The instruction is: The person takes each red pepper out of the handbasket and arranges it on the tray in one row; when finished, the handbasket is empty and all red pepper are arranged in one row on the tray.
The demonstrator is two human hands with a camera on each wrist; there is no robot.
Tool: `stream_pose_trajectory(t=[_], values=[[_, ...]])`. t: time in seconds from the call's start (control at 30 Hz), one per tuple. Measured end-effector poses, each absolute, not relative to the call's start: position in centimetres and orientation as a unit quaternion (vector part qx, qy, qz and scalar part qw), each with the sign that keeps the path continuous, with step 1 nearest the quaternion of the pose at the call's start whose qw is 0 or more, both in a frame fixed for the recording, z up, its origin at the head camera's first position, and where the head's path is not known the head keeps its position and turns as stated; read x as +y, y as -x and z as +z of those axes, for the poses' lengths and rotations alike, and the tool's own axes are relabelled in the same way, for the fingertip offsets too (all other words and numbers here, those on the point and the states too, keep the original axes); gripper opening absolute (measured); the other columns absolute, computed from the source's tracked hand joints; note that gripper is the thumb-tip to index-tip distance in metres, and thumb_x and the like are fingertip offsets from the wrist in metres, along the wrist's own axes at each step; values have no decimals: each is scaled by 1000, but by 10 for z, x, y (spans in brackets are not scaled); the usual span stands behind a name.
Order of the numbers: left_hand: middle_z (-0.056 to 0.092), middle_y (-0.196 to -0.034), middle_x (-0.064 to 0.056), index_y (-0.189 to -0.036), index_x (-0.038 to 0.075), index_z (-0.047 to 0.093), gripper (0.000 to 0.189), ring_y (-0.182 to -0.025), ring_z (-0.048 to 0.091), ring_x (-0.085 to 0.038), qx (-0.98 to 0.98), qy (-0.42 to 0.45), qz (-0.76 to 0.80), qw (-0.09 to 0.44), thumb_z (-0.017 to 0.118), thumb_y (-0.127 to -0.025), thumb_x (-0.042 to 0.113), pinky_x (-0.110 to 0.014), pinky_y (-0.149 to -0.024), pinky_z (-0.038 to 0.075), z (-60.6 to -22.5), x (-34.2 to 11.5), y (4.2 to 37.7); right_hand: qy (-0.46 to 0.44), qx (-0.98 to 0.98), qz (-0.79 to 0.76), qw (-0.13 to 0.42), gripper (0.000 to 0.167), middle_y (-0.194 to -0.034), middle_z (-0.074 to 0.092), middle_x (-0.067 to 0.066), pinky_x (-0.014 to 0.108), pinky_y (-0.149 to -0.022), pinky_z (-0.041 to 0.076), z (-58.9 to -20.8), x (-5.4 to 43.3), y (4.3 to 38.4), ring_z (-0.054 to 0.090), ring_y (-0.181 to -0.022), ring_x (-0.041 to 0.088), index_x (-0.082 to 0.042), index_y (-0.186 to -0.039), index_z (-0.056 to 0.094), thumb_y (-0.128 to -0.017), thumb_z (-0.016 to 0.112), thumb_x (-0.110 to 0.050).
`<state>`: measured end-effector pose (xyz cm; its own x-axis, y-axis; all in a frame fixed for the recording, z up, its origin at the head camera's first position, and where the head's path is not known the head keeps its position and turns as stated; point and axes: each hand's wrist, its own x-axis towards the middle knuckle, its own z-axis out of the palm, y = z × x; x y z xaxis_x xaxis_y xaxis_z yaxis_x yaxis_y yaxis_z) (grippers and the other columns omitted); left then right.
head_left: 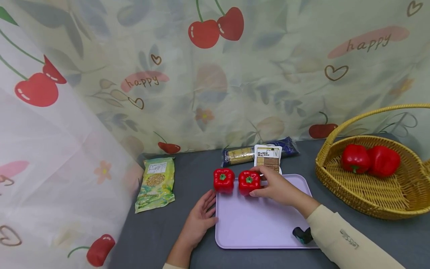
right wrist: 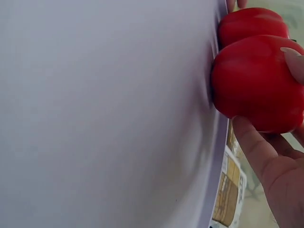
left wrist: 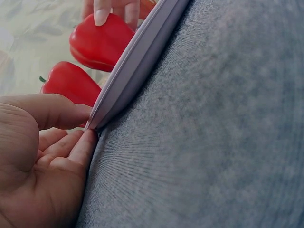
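Observation:
A red bell pepper (head_left: 249,182) is gripped by my right hand (head_left: 277,186), thumb on one side and fingers on the other, at the far edge of the pale purple tray (head_left: 255,224). In the right wrist view this pepper (right wrist: 259,85) sits close to the tray surface. A second red bell pepper (head_left: 223,181) stands beside it at the tray's far left corner. My left hand (head_left: 196,220) lies at the tray's left side with its fingers extended. In the left wrist view the thumb and fingertips of this hand (left wrist: 47,152) touch the tray's rim (left wrist: 126,71).
A wicker basket (head_left: 366,194) with two red bell peppers (head_left: 356,158) stands right. Behind the tray lie a white-and-brown packet (head_left: 267,155) and a long blue-ended package (head_left: 240,155). A green bag (head_left: 156,185) lies left. A small dark object (head_left: 302,235) is near my right sleeve.

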<state>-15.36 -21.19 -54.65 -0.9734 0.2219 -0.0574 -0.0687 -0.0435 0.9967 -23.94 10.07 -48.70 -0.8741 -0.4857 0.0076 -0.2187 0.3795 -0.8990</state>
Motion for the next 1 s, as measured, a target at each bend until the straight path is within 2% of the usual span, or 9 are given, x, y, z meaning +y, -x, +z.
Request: stream_pose_trajectory(t=[0.3, 0.7, 1.0], values=[[31, -174, -20, -170, -2, 27, 92, -159, 30, -37, 683, -55, 721, 105, 62, -88, -24, -39, -121, 37, -546, -212, 155, 202, 827, -509, 127, 71, -145, 58, 17, 51, -101, 59, -487, 88, 241, 59, -132, 42, -2, -151, 52, -92, 90, -15], [31, -174, -20, -169, -3, 27, 92, -159, 30, -37, 684, -57, 720, 105, 62, -87, -24, -39, -121, 37, -545, -212, 154, 200, 842, -489, 112, 71, -146, 58, 18, 58, -108, 53, -486, 84, 243, 58, -135, 41, -2, -152, 51, -93, 89, -15], [31, -174, -20, -170, -2, 27, 92, -159, 30, -37, 686, -61, 717, 105, 62, -87, -23, -41, -122, 36, -546, -212, 154, 194, 849, -481, 104, 72, -149, 56, 21, 59, -108, 53, -483, 83, 245, 58, -135, 43, -1, -156, 49, -95, 86, -14]])
